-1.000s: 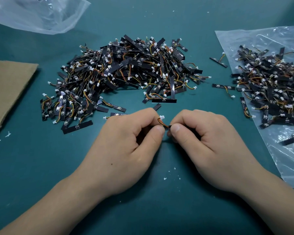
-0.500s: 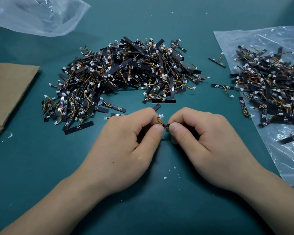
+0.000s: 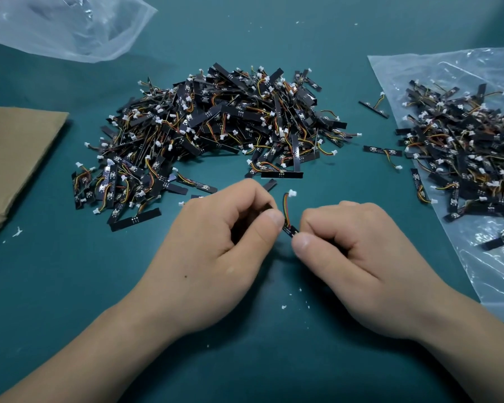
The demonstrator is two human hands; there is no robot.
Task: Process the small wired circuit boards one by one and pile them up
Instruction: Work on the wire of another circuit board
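Nearest, in front of the big pile [image 3: 216, 132] of boards: a few white crumbs [image 3: 283, 307] on the green table [image 3: 56, 286], between the two wrists. Just beyond, left hand [image 3: 216, 257] and right hand [image 3: 361, 263], both clenched, knuckles up, thumbs pointing at each other. Pinched between them: one small black board [image 3: 290, 230], tilted, only its middle showing in the gap. Grasped at one end by the left thumb and forefinger, at the other by the right. Rising from it, a short run of coloured wires [image 3: 286, 210], ending in a white plug [image 3: 292, 194] held off the table, just short of the pile's near edge.

Farther on, the big pile itself: black strips, orange and yellow wires and white plugs, tangled and spread wide. Right of the pile, a stray board [image 3: 383, 151] and, farther back, a second stray board [image 3: 373, 109], both on bare table. Beyond those, a second heap [image 3: 463, 158] on a flat clear plastic bag [image 3: 492, 271]. Left of the pile, a brown paper sheet [image 3: 18, 152], partly out of view. Farthest, behind and left of the pile, a crumpled clear bag [image 3: 64, 27].
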